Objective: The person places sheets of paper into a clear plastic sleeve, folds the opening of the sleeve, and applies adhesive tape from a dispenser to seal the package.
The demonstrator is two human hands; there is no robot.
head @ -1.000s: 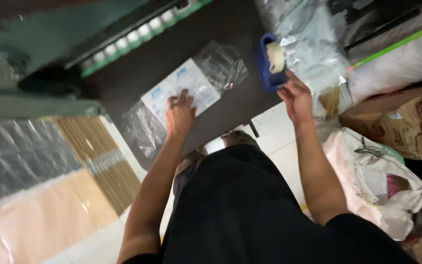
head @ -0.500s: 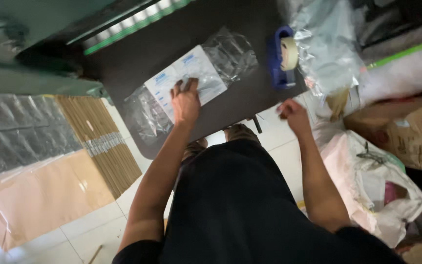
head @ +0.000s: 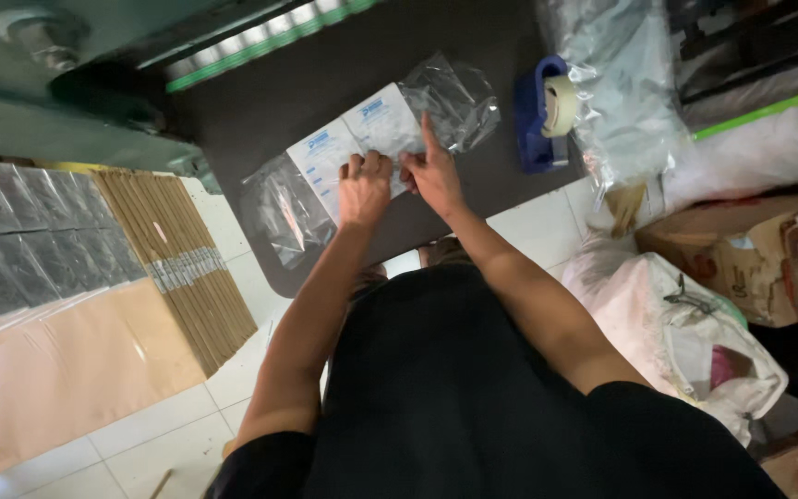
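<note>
Right hand (head: 436,176) moved beside left hand (head: 364,189), both on clear packet (head: 371,139).

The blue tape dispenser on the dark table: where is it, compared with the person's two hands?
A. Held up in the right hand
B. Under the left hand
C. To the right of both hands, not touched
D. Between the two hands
C: the blue tape dispenser stands on the dark table to the right of the left hand and the right hand, which both rest on the clear plastic packet, apart from it.
</note>
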